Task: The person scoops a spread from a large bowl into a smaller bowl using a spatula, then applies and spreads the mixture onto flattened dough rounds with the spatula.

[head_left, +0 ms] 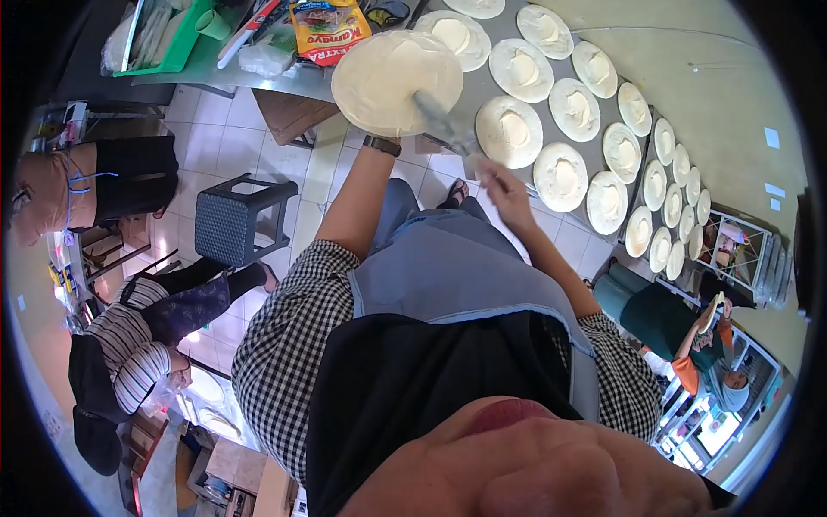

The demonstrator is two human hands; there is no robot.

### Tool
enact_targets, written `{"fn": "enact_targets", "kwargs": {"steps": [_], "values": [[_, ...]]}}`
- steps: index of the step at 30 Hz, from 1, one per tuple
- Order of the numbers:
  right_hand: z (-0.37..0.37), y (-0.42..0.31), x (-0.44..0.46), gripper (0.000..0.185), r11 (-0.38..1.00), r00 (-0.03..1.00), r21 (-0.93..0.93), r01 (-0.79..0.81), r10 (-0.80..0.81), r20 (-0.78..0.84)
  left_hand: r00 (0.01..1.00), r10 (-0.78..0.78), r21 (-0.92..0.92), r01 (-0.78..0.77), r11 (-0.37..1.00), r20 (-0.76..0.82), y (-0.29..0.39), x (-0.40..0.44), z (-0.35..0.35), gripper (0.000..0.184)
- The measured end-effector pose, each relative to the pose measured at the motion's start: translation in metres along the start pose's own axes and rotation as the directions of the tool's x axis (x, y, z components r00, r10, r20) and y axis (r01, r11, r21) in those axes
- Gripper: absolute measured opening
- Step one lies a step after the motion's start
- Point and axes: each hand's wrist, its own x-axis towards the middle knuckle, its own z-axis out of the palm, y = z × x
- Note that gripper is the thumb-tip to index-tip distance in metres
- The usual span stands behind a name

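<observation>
My left hand (388, 138) is under a round, pale dough disc (370, 82) and holds it up near the table's edge. The disc hides most of that hand, and a dark watch (382, 145) shows on the wrist. Blurred by motion, my right hand (506, 194) is closed around the handle of a spatula (448, 131). The grey blade of the spatula meets the disc's surface on its right side. Beside my hands, several similar discs (560, 177) lie in rows on the table (469, 90), many with a pale creamy patch in the middle.
A yellow and red packet (332, 30) and a green crate (177, 47) sit at the upper left. A dark stool (241, 222) stands on the tiled floor at left. Co-workers are at the left (129, 345) and at the right (655, 319), the latter holding a disc.
</observation>
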Motion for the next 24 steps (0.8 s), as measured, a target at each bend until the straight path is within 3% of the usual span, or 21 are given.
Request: {"fn": "enact_targets", "kwargs": {"steps": [2,5,6,8,12,14,15,16,18,19,21,24], "values": [[0.009,-0.013,-0.008,0.033,0.997,0.986,-0.078,-0.030,0.042,0.160,1.000,-0.007,-0.025,0.007,1.000,0.018,0.008,-0.001,-0.005,0.071],[0.004,-0.042,0.018,0.035,0.993,0.992,-0.011,-0.119,0.120,0.044,0.999,-0.013,-0.060,0.016,0.998,0.050,0.005,0.009,-0.007,0.071],[0.000,-0.027,0.035,0.036,0.999,0.996,-0.026,-0.019,0.017,-0.085,0.998,-0.014,-0.072,0.019,0.997,0.060,0.002,0.011,-0.007,0.071],[0.008,-0.001,0.053,0.035,0.958,0.954,-0.209,0.196,-0.236,-0.183,0.997,-0.018,-0.095,0.025,0.995,0.081,-0.007,0.011,-0.007,0.071],[0.036,-0.028,0.021,0.034,0.987,0.993,-0.109,0.114,-0.115,-0.002,0.992,-0.023,-0.140,0.040,0.989,0.124,-0.007,0.009,-0.010,0.070],[0.026,-0.035,0.028,0.033,0.990,0.984,-0.110,0.087,-0.068,0.168,0.989,-0.025,-0.162,0.049,0.986,0.145,-0.002,0.014,-0.010,0.070],[0.024,-0.042,0.042,0.031,0.996,0.996,-0.001,0.090,-0.090,0.006,0.988,-0.026,-0.174,0.053,0.983,0.155,-0.004,0.014,-0.017,0.070],[0.012,-0.042,0.062,0.030,0.977,0.992,-0.214,0.024,-0.049,-0.114,0.986,-0.027,-0.186,0.058,0.981,0.165,-0.008,0.012,-0.014,0.070],[0.009,-0.041,0.078,0.035,0.919,0.951,-0.331,0.212,-0.272,-0.146,0.982,-0.029,-0.211,0.069,0.975,0.185,-0.016,0.008,-0.010,0.070],[0.015,-0.052,0.074,0.035,0.919,0.951,-0.331,0.212,-0.272,-0.146,0.980,-0.030,-0.223,0.074,0.972,0.195,-0.021,0.008,-0.010,0.070],[0.026,-0.073,0.062,0.035,0.916,0.954,-0.278,0.288,-0.249,0.168,0.976,-0.031,-0.246,0.085,0.965,0.215,-0.021,-0.005,-0.011,0.070],[0.013,-0.084,0.077,0.033,0.908,0.969,-0.338,0.246,-0.228,0.093,0.969,-0.032,-0.281,0.102,0.954,0.245,-0.014,0.004,0.002,0.070]]}}
